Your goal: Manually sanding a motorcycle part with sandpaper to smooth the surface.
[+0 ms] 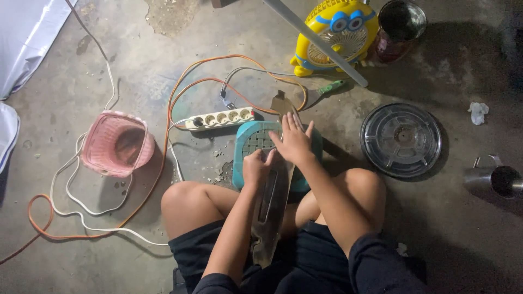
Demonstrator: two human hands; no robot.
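Note:
I sit on a concrete floor with a long, flat, rusty metal blade [271,207] lying between my knees, its far end resting on a teal plastic stool [246,142]. My left hand [256,169] is curled around the blade's left edge near the stool. My right hand [294,140] lies flat on top of the blade, fingers spread and pointing away from me, pressing it onto the stool.
A white power strip [220,118] with orange and white cables lies beyond the stool. A pink basket [116,144] sits left, a yellow cartoon fan [334,34] and dark pot [400,24] at the back, a round lid [401,139] and metal cup [498,179] right.

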